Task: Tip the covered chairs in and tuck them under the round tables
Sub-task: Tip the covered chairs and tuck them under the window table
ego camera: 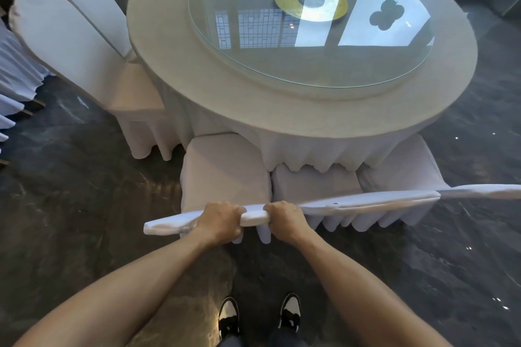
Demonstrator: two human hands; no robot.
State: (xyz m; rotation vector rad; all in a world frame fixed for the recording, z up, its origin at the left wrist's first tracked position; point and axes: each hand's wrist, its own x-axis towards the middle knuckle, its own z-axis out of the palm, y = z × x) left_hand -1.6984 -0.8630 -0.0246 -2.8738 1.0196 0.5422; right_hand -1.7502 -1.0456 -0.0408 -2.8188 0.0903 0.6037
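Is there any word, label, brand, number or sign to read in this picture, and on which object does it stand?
None: no readable text anywhere.
The yellow disc at the centre of the glass turntable shows no lettering.
The white chair covers and the shoes bear no legible mark.

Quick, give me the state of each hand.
Left hand: closed on the chair back.
Right hand: closed on the same chair back, right beside the left.
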